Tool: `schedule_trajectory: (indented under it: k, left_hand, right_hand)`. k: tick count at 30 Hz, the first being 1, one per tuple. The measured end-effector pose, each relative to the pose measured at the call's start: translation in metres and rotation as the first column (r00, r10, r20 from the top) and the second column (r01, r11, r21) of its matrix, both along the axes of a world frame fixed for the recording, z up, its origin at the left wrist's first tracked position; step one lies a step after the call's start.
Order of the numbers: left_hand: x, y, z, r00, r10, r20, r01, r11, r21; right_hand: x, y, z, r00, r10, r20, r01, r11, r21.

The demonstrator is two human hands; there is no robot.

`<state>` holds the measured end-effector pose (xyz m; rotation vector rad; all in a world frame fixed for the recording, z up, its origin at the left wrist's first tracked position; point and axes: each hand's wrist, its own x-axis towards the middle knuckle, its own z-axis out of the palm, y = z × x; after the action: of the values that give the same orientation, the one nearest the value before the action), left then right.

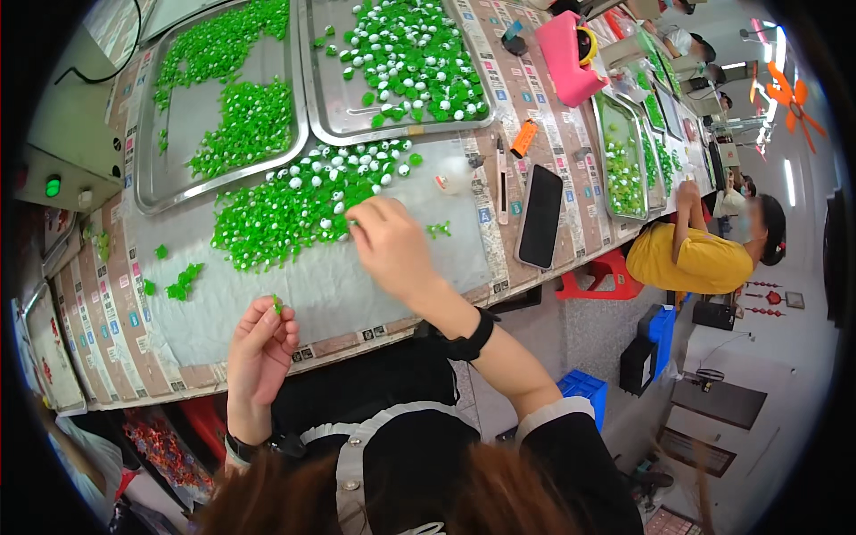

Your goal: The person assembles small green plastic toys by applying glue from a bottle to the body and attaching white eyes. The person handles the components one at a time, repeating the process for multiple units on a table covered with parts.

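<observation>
Left hand (260, 343): I pinch one small green plastic bead (277, 306).
Right hand (390, 242): fingers picking at the green-and-white bead pile (294, 209).
Nearby: black phone (540, 217), metal trays (175, 192) on worktop (357, 294).

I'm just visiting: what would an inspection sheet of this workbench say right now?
Surface: long table with a pale sheet under the work.
Job's things: heap of green and white pieces on the sheet.
Clutter: two metal trays of similar pieces, black phone, pink holder, orange cutter.
Fingers: left hand pinches one small green piece; right hand reaches into the heap.
Cables: black cable at the far left.
Surroundings: a person in yellow seated further along; blue crates on the floor.
</observation>
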<state>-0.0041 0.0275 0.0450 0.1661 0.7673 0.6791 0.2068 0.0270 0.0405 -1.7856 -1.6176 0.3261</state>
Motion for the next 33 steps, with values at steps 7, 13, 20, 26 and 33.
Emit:
schedule_trajectory:
  k: [7, 13, 20, 26, 33]
  left_hand:
    - [-0.002, 0.003, 0.004, 0.994, -0.086, -0.061, 0.089, 0.994, 0.059]
    - [-0.007, 0.001, 0.015, 0.995, -0.088, -0.047, 0.091, 0.994, 0.063]
    - [0.003, -0.001, 0.005, 0.942, -0.05, -0.331, 0.134, 0.963, 0.235]
    - [0.008, -0.003, 0.003, 0.97, -0.049, -0.237, 0.106, 0.966, 0.237]
    - [0.001, 0.0, 0.016, 0.97, -0.083, -0.23, 0.143, 0.955, 0.258]
  right_hand:
    - [-0.024, -0.027, 0.03, 0.379, -0.157, -0.912, -0.206, 0.947, -0.248]
    - [-0.052, -0.037, 0.04, 0.107, -0.272, -0.956, -0.325, 0.899, -0.292]
    - [-0.043, -0.033, 0.021, -0.008, -0.315, -0.949, -0.332, 0.896, -0.294]
    - [-0.033, -0.04, 0.026, 0.016, -0.272, -0.962, -0.322, 0.91, -0.262]
    - [-0.054, -0.041, 0.032, 0.099, -0.273, -0.957, -0.18, 0.941, -0.287]
